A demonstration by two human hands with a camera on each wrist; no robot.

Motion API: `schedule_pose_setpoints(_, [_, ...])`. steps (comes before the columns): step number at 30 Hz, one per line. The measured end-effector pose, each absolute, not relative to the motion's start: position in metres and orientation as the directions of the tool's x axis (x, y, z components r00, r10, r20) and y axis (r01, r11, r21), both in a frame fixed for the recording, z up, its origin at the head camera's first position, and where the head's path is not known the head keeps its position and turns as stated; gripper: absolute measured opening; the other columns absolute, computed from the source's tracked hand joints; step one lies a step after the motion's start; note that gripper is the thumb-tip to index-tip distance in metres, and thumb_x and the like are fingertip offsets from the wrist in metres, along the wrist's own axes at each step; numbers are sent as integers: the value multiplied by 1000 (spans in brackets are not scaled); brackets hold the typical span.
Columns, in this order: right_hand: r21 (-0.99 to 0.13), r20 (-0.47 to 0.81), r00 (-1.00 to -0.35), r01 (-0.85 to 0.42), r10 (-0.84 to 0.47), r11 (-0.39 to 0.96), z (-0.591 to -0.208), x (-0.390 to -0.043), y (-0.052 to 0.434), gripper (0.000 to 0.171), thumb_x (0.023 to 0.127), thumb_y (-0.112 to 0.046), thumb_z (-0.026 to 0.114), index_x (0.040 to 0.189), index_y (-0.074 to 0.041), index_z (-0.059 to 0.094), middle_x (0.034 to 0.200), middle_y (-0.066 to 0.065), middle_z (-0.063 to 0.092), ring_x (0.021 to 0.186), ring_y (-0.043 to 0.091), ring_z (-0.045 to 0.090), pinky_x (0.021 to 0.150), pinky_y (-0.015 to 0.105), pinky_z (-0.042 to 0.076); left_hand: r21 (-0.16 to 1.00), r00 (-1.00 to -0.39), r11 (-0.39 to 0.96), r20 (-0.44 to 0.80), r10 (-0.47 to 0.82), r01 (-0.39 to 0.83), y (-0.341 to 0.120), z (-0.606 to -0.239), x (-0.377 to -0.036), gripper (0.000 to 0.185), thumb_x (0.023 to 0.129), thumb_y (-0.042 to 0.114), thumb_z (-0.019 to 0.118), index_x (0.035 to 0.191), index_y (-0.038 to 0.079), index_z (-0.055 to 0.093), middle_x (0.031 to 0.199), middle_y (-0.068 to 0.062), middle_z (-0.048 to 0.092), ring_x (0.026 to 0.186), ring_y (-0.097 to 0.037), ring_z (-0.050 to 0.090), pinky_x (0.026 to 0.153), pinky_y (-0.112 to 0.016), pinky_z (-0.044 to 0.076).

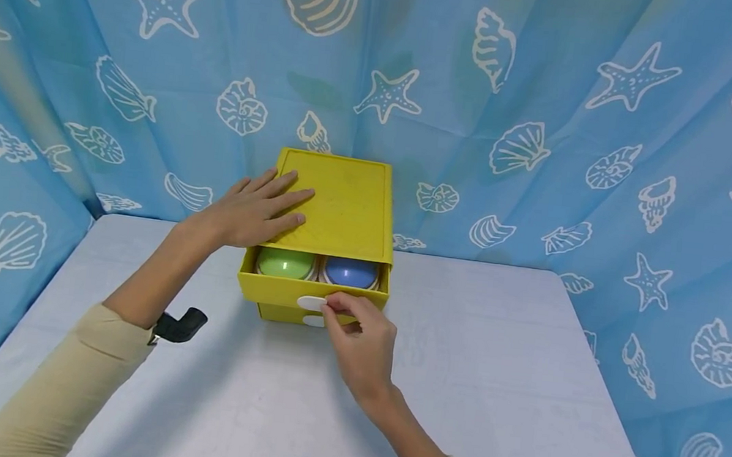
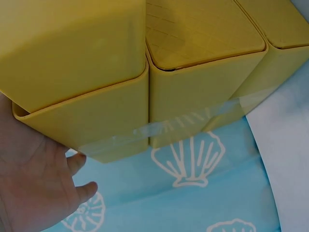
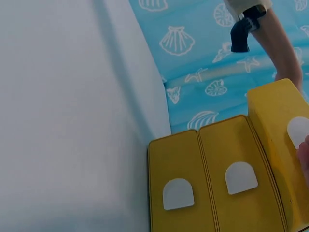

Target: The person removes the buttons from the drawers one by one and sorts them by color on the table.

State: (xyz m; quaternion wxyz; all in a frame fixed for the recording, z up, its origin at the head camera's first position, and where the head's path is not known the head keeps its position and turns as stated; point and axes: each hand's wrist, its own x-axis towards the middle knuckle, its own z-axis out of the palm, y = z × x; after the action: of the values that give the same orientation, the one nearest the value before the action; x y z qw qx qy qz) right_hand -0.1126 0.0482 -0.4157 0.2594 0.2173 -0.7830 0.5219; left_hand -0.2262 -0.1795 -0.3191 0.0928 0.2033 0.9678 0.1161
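Observation:
A yellow drawer box [image 1: 348, 205] stands at the back of the table, its top drawer [image 1: 274, 291] pulled partway out. Inside that drawer sit a green round-topped thing [image 1: 286, 263] and a blue one [image 1: 351, 273], side by side; the front of the box top hides their rear parts. My left hand [image 1: 248, 210] rests on the box's top at its left edge, fingers spread. With thumb and fingers my right hand [image 1: 364, 342] pinches the right side of the top drawer's white handle [image 1: 310, 302]. In the right wrist view, only fingertips [image 3: 304, 157] show at that handle.
Two lower drawers [image 3: 241, 150] are closed, each with a white tab. A white cloth [image 1: 481, 342] covers the table. Behind hangs a blue curtain [image 1: 441, 133] with shells and starfish. Clear tape [image 2: 154, 129] runs across the box's side.

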Motion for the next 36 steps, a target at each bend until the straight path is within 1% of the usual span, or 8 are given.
schedule_pose_setpoints(4, [-679, 659, -748, -637, -79, 364, -417, -102, 50, 11, 85, -4, 81, 94, -5, 76, 87, 1, 72, 76, 10, 67, 61, 22, 57, 267, -899, 888, -131, 418, 374, -180, -319, -225, 63, 107, 53, 30, 161, 21, 23, 167, -13, 5, 151, -37, -5, 116, -62, 1])
schedule_pose_setpoints(9, [-666, 680, -728, -662, -85, 344, -418, -89, 51, 13, 83, 1, 80, 94, -5, 76, 87, 1, 72, 75, 12, 68, 59, 19, 55, 273, -895, 884, -132, 426, 380, -180, -318, -224, 63, 107, 52, 30, 161, 21, 23, 166, -13, 5, 151, -37, -6, 116, -62, 1])
schedule_pose_setpoints(16, [-690, 662, -745, -648, -81, 323, -417, -71, 52, 14, 83, 3, 79, 93, -6, 75, 86, 1, 72, 75, 11, 69, 57, 17, 54, 276, -893, 880, -128, 432, 386, -180, -317, -224, 62, 108, 50, 30, 161, 20, 24, 166, -14, 5, 150, -38, -5, 116, -62, 0])
schedule_pose_setpoints(23, [-646, 708, -701, -693, -87, 322, -419, -60, 53, 21, 79, 9, 78, 94, -5, 75, 85, 3, 72, 72, 12, 68, 56, 16, 54, 278, -888, 876, -131, 442, 395, -180, -317, -224, 62, 108, 50, 31, 161, 19, 23, 166, -15, 5, 150, -38, -6, 116, -62, 0])
schedule_pose_setpoints(27, [-631, 720, -688, -702, -86, 330, -421, -55, 54, 22, 78, 9, 78, 94, -6, 75, 85, 3, 72, 71, 11, 68, 56, 16, 54, 283, -883, 870, -130, 451, 403, -182, -317, -225, 63, 108, 51, 29, 161, 19, 22, 166, -15, 5, 150, -38, -7, 116, -63, 0])
schedule_pose_setpoints(32, [-647, 703, -706, -685, -87, 334, -422, -51, 55, 23, 78, 9, 79, 94, -7, 75, 86, 2, 72, 72, 10, 68, 56, 16, 54, 280, -884, 871, -127, 449, 403, -183, -318, -227, 63, 108, 51, 29, 161, 20, 22, 166, -14, 4, 150, -38, -7, 116, -63, 0])
schedule_pose_setpoints(34, [-653, 691, -715, -680, -105, 334, -421, -50, 57, 23, 78, 9, 79, 95, -7, 75, 87, 2, 72, 74, 11, 69, 57, 16, 54, 282, -884, 871, -128, 450, 402, -183, -319, -227, 63, 108, 51, 28, 161, 20, 22, 166, -14, 4, 150, -37, -7, 116, -63, 0])
schedule_pose_setpoints(36, [-672, 658, -740, -661, -141, 333, -418, -48, 60, 23, 79, 8, 79, 96, -7, 74, 90, 2, 72, 78, 11, 70, 59, 16, 55, 286, -883, 869, -127, 453, 404, -182, -319, -226, 63, 107, 52, 29, 161, 20, 22, 166, -14, 4, 150, -37, -7, 116, -62, 0])
